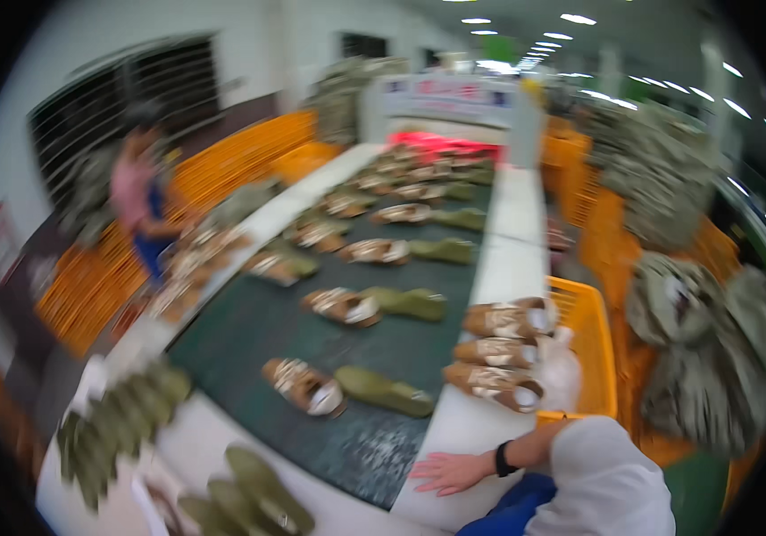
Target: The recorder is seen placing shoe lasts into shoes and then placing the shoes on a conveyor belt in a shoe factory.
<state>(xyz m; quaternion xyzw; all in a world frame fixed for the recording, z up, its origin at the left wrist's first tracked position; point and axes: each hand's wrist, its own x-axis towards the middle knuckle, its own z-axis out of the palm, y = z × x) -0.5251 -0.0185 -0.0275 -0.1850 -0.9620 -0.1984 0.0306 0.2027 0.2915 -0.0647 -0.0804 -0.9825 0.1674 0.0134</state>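
Observation:
My right hand, with a black band at the wrist, lies flat with its fingers spread on the conveyor's white side ledge. It holds nothing. My left hand does not show. Beyond my right hand, three tan shoes with pale laces sit side by side on the ledge. On the dark green belt, the nearest tan shoe lies beside an olive-green insole-shaped piece. More such pairs run up the belt toward a red-lit opening. The picture is blurred.
Olive pieces lie in a row and a nearer group at the lower left. A co-worker in pink stands left by more shoes. A yellow crate stands right, near stacked orange crates and grey-green sacks.

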